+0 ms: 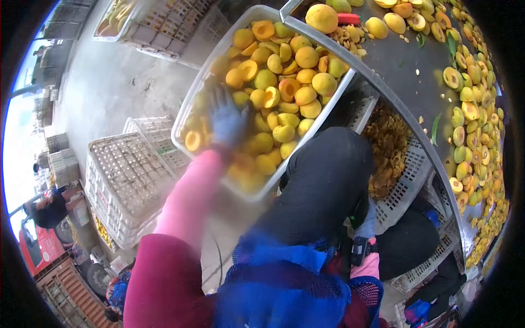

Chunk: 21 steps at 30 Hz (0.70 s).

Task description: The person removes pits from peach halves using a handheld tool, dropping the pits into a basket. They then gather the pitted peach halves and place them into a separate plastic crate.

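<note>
A white crate (pixel 180 117) holds a heap of yellow-orange fruit (pixel 288 87), some halved with hollow centres. Over its left part lies my left hand (pixel 227 121) in a blue glove, fingers apart, palm down on or just above the fruit. Some fruit around this hand is blurred. Beside my dark-trousered knee, my right hand (pixel 368 218), also gloved in blue, hangs low with a dark band at the wrist. The leg and its shadow hide most of its fingers, so its grip is unclear.
A metal-edged table (pixel 394 63) carries many cut fruits, leaves and a red object (pixel 349 19). Beneath it, a perforated crate (pixel 407 186) holds brownish scraps. White crates (pixel 128 175) are stacked at left. Another person's dark-clad leg (pixel 410 243) is at lower right; a red truck (pixel 41 246) stands lower left.
</note>
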### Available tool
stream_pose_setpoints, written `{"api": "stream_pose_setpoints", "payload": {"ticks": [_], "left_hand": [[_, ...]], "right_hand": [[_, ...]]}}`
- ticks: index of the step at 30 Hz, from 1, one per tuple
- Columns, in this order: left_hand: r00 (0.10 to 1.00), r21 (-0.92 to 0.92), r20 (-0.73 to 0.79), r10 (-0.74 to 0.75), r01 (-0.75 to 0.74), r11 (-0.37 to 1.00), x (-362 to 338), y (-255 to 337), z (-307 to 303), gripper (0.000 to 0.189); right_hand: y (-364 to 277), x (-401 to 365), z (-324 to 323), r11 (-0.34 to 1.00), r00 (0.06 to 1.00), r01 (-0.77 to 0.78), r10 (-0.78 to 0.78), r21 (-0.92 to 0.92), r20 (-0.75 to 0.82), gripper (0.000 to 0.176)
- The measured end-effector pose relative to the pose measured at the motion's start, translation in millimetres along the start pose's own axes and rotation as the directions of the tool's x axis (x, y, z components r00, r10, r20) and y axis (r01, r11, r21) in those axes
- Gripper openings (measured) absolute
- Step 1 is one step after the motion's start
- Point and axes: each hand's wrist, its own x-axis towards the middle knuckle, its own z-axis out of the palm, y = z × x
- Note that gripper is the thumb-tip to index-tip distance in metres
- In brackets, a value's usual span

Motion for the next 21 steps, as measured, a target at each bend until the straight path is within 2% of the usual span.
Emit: {"api": "stream_pose_setpoints", "payload": {"ticks": [1,2,4,6,8,10,11,12,13,14,15,16,17,19,20,21], "left_hand": [[1.000,-0.007,0.014,-0.001,0.001,1.000,1.2,2.3,2.4,0.082],[1.000,-0.008,0.027,-0.006,0.007,1.000,1.2,2.0,1.6,0.082],[0.998,0.069,0.068,0.011,-0.016,0.997,3.3,-0.3,-2.3,0.080],[0.999,0.046,0.040,0.014,-0.016,0.999,3.3,-0.4,-1.8,0.079],[0.999,0.016,0.034,0.024,-0.025,1.000,3.2,4.0,-5.6,0.080],[0.998,0.023,0.024,0.058,-0.059,0.998,3.1,4.1,-11.8,0.081],[0.994,0.042,0.089,0.061,-0.065,0.997,4.0,7.2,-21.8,0.082],[0.997,0.068,0.074,0.032,-0.037,0.997,3.8,3.9,-15.9,0.082],[0.999,0.094,0.054,0.005,-0.010,0.996,5.9,3.0,-8.9,0.082],[0.996,0.062,-0.063,0.059,-0.055,0.997,6.0,14.4,-13.3,0.079],[0.983,-0.045,-0.177,0.051,-0.060,0.997,9.2,43.6,-27.4,0.071],[0.978,-0.160,-0.166,0.129,-0.155,0.975,14.6,67.4,-36.5,0.067],[0.964,-0.271,-0.166,0.206,-0.246,0.931,21.6,88.9,-41.1,0.063],[0.927,-0.437,-0.147,0.346,-0.375,0.817,34.6,134.5,-38.0,0.055],[0.907,-0.384,-0.104,0.407,-0.414,0.825,43.9,151.6,-30.0,0.055],[0.883,-0.333,-0.053,0.466,-0.455,0.826,53.2,166.8,-20.5,0.055]], "right_hand": [[7.2,2.7,3.5,0.897,0.994,-0.107,0.089,0.429,0.062,0.035],[13.2,8.5,8.2,0.609,0.978,-0.210,0.137,0.765,0.159,0.037],[9.9,16.7,18.0,0.336,0.961,-0.269,0.149,0.903,0.231,0.039],[-1.0,9.2,18.9,0.607,0.973,-0.226,0.173,0.762,0.151,0.040],[10.9,15.7,25.8,0.313,0.943,-0.285,0.263,0.906,0.205,0.037],[27.5,26.2,35.2,0.576,0.981,-0.085,0.193,0.813,-0.035,0.037],[37.0,25.3,36.3,0.869,0.972,0.119,-0.004,0.480,-0.233,0.037],[46.8,20.7,36.7,0.813,0.981,0.133,-0.026,0.568,-0.192,0.036],[48.2,17.4,33.1,0.747,0.987,0.136,-0.048,0.651,-0.150,0.035],[28.2,12.3,14.3,0.216,0.993,-0.119,0.016,0.969,0.118,0.034],[16.7,6.5,1.1,-0.109,0.965,-0.262,-0.019,0.959,0.261,0.034],[5.3,0.6,-12.0,-0.414,0.915,-0.384,-0.053,0.825,0.399,0.034],[-1.3,-2.8,-19.9,-0.442,0.902,-0.394,-0.018,0.806,0.431,0.034],[10.1,-6.0,-17.7,-0.465,0.905,-0.414,-0.113,0.783,0.411,0.032],[31.0,-9.8,-5.9,-0.457,0.905,-0.425,-0.239,0.782,0.352,0.031],[31.4,-12.0,-5.8,-0.276,0.928,-0.363,-0.188,0.890,0.320,0.032]]}}
